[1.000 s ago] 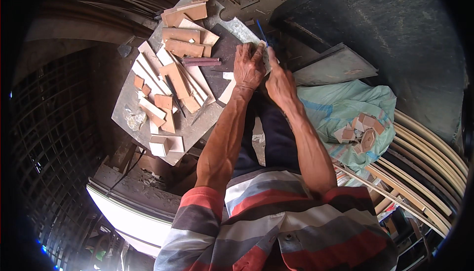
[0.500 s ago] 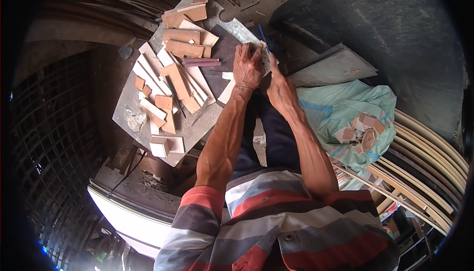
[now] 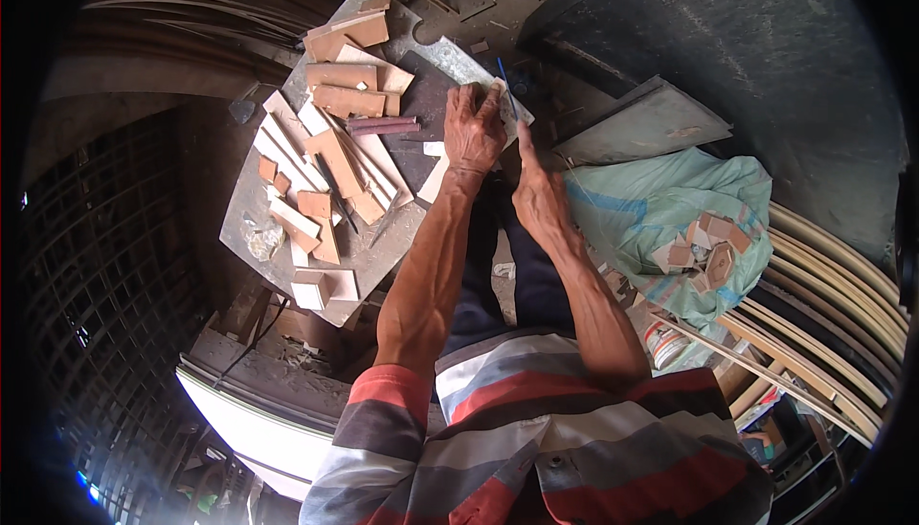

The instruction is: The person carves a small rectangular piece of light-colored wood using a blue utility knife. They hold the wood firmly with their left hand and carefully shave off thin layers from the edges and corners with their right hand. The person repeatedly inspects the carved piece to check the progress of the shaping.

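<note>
Upper right: a large dark board (image 3: 728,75) stands behind a smaller grey panel (image 3: 656,128). Right of centre: a green sack (image 3: 661,190) bears small wooden pieces (image 3: 718,262). Right edge: long strips (image 3: 835,297) lie side by side. Left edge: a dark lattice (image 3: 105,267). Lower left: a white panel (image 3: 254,424).

A short-sleeved shirt (image 3: 613,429) runs in broad bands of red, white, grey and charcoal, the left sleeve (image 3: 388,410) edged red. A small round button (image 3: 557,461) shows in front. The trousers (image 3: 541,286) look navy, though shadow blurs them. Left hand (image 3: 475,133) and right hand (image 3: 541,198) are bare.
</note>
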Demonstrator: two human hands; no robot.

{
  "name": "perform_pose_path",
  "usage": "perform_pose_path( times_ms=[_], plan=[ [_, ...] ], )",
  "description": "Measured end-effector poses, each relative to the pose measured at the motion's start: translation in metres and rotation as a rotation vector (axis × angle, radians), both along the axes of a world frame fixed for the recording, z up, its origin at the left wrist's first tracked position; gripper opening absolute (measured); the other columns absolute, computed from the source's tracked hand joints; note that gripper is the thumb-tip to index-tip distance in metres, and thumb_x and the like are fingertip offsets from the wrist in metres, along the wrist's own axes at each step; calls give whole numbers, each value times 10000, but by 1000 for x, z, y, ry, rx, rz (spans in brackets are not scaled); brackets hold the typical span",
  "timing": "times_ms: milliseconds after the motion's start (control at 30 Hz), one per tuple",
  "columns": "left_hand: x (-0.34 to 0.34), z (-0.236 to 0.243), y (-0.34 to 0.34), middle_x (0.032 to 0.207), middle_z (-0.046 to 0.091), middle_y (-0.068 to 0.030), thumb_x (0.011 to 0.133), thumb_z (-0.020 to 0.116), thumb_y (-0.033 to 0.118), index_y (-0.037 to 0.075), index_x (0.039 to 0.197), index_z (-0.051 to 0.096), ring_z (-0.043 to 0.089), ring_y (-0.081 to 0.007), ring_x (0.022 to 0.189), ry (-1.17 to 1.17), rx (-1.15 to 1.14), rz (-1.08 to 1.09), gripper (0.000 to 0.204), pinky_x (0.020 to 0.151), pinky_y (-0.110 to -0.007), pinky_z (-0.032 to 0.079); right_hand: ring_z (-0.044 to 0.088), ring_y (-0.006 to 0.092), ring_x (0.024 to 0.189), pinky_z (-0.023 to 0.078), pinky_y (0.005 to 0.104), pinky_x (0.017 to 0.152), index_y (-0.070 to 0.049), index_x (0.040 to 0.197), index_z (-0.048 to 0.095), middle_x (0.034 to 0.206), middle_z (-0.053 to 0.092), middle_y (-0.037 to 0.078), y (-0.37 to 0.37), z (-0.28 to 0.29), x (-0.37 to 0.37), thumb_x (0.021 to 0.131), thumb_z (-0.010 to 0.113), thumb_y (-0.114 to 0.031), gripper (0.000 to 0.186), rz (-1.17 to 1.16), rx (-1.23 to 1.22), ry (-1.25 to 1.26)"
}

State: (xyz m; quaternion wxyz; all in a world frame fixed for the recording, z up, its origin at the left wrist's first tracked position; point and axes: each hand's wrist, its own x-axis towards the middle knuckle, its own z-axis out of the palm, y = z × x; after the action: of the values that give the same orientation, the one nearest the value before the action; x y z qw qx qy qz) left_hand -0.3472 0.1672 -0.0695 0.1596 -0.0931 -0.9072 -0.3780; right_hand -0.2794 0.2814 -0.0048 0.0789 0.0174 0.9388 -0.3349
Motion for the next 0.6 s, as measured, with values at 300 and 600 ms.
perform_pose_path(
  times_ms=[300, 600],
  plan=[
    [0, 0, 0, 946, 588, -114, 701, 634, -24, 76, 1046, 721, 541, -309, 848, -3, 37, -11, 370, 763, -401, 475, 612, 508, 745, 468, 555, 653, -92, 1480, 321, 759, 619, 317, 0, 17, -10, 774, 507, 94, 754, 8, 30, -127],
    [-1, 2, 0, 949, 587, -117, 686, 638, -31, 77, 1053, 720, 542, -312, 859, 8, 14, -14, 392, 756, -400, 475, 618, 435, 595, 459, 516, 560, -158, 1525, 246, 626, 595, 253, -1, -3, -7, 791, 532, 46, 814, -25, 18, -120]
  ],
)
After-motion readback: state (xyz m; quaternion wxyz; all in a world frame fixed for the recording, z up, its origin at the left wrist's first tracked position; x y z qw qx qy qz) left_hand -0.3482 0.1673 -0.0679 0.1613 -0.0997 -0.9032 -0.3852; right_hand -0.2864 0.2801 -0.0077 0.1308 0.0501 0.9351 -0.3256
